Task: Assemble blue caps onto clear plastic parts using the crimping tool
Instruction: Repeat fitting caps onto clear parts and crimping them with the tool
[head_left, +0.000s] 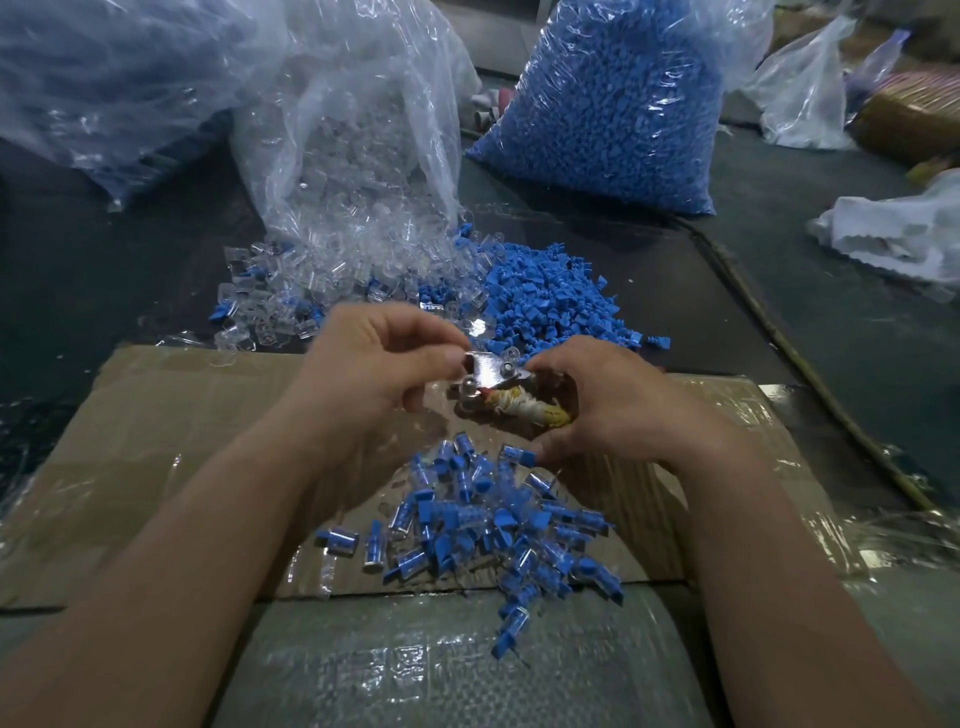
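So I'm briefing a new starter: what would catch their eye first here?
Probably the bulging bag of blue caps at the back right. Next, the heap of finished blue-and-clear pieces on the cardboard nearest the person, and just beyond it both hands, left hand and right hand, around the metal crimping tool.

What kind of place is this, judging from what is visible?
Probably a small workshop for manual piecework: a big bag of blue caps, a bag of clear plastic parts and a pile of assembled pieces on cardboard.

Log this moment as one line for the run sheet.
left hand: fingertips at tool head | right hand: gripping crimping tool | finished pile: on cardboard | loose blue caps: behind tool
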